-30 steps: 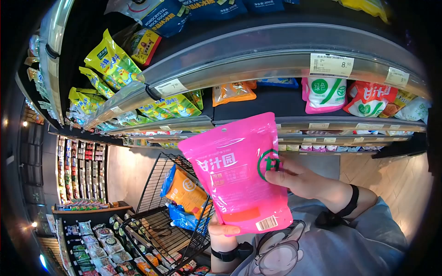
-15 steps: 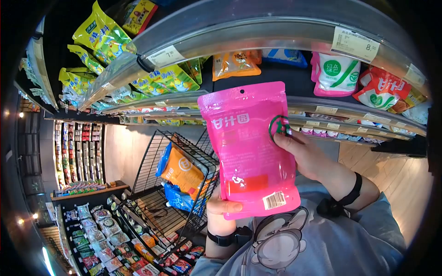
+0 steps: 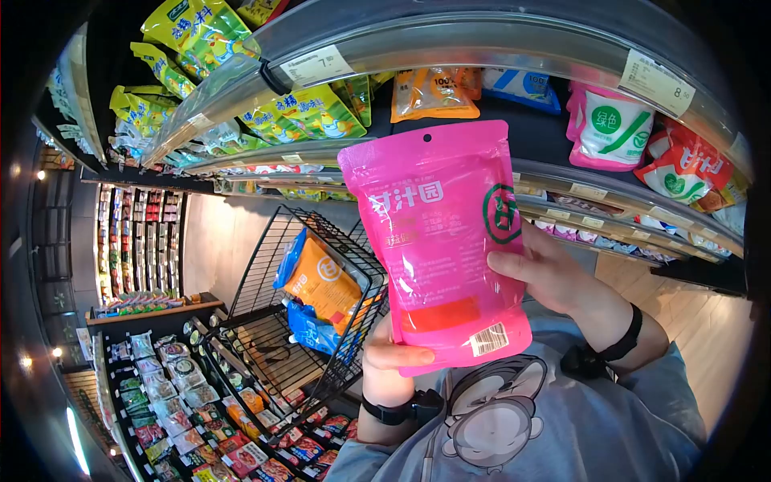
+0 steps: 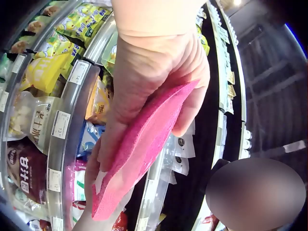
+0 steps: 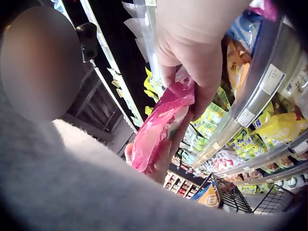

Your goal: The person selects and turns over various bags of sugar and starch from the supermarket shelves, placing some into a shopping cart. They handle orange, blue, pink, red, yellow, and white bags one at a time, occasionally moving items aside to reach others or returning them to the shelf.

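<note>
Several tiers of a shelf unit (image 3: pixel 474 44) curve beyond the top edge of a pink pouch (image 3: pixel 438 265), the landmark for all places given below. A black wire cart (image 3: pixel 261 261) stands lower and to the left of the pouch; a grey-blue shirt (image 3: pixel 578 418) lies just below it, on the wearer's side. The pouch is held up between both hands, its long axis running from the shirt toward the shelf unit, the far end leaning slightly leftward. An orange bag (image 3: pixel 321 285) and a blue bag (image 3: pixel 312 328) rest in the cart, left of the pouch. The right hand (image 3: pixel 550 273) grips the pouch's right edge, thumb on the printed face. The left hand (image 3: pixel 389 365) grips its lower left corner, thumb in front and fingers behind — the hand nearer the cart. Since the shirt blocks much of the right wrist view, how far the right fingers reach under the pouch is uncertain. A barcode label (image 3: pixel 489 340) marks the pouch's near end — a hanging hole (image 3: pixel 427 138) its far end.
</note>
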The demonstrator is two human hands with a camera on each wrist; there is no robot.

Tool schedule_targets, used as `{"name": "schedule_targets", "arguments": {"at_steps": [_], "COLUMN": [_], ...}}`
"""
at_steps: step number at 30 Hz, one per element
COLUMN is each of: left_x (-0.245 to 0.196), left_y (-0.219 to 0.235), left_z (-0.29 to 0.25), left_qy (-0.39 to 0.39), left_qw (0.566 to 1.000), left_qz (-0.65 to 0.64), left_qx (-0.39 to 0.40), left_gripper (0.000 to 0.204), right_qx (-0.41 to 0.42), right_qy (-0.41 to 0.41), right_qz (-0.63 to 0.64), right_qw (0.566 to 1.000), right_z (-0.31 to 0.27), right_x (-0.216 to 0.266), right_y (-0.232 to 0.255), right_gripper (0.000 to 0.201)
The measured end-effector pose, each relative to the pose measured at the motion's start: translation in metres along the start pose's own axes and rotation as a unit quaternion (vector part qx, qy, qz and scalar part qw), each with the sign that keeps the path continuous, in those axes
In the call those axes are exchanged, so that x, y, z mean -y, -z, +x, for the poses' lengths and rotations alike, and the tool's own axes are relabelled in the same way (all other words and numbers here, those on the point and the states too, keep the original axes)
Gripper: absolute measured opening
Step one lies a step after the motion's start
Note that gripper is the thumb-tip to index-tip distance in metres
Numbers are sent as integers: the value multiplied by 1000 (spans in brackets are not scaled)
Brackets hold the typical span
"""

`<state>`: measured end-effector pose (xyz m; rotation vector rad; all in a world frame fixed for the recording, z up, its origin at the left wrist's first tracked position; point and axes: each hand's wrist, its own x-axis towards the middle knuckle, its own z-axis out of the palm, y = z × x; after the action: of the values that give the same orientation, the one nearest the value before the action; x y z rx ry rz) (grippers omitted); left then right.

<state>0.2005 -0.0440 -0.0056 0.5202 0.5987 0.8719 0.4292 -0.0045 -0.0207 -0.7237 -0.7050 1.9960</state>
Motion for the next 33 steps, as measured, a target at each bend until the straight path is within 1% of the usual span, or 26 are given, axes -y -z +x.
{"name": "schedule_targets", "arguments": {"at_steps": [1, 3, 5, 6, 8, 9, 11, 13, 15, 16, 18, 19, 21, 25, 28, 30, 33], "left_x": [-1, -4, -8, -10, -10, -9, -9, -9, -7, -7, -7, -8, -9, -11, -13, -14, -18], "left_y": [-1, -1, -5, -7, -11, -12, -12, -11, -7, -4, 1, -1, -7, 2, 8, 16, 20], "left_z": [-2, -5, -5, -6, -7, -7, -7, -7, -6, -5, -4, -3, -2, -2, -8, -13, -19], "left_qy": [-3, 7, 9, 13, 8, 5, 1, -3, -5, -6, -11, -11, 3, -4, -10, -9, -29], "left_qw": [1000, 999, 999, 998, 999, 999, 999, 999, 1000, 1000, 999, 998, 1000, 999, 999, 1000, 999], "left_qz": [-1, 41, 48, 54, 50, 47, 41, 34, 9, 8, 20, 19, 10, 4, 8, -6, -34], "left_qx": [-2, -12, -8, 0, -13, -24, -26, -28, 6, 6, 50, 50, 22, 53, 46, 29, 14], "left_gripper": [78, 79, 79, 80, 80, 80, 80, 80, 80, 80, 79, 79, 80, 80, 80, 80, 80], "right_qx": [4, 12, 35, 37, 35, 36, 35, 35, 35, 32, 28, 28, 28, 18, 21, 27, 26], "right_qy": [8, 15, -43, -44, 2, 2, -12, -8, -4, -1, 1, 8, 15, 10, 3, -2, -7], "right_qz": [-11, -22, -72, -72, -45, -45, -55, -53, -52, -50, -49, -40, -32, -37, -44, -48, -60], "right_qw": [1000, 1000, 996, 996, 998, 998, 998, 998, 998, 998, 998, 999, 999, 999, 999, 999, 998], "right_z": [-1, -3, -6, -5, -5, -5, -6, -5, -4, -3, -1, 0, 2, 4, 9, 14, 24], "right_x": [0, 3, 8, 7, 7, 8, 10, 10, 9, 8, 4, 0, -2, -4, -6, -8, -16], "right_y": [-1, -2, -1, -3, -8, -9, -10, -11, -12, -11, -9, -8, -8, -12, -17, -22, -30], "right_gripper": [49, 51, 52, 52, 51, 51, 50, 49, 49, 48, 48, 48, 48, 49, 49, 48, 49]}}
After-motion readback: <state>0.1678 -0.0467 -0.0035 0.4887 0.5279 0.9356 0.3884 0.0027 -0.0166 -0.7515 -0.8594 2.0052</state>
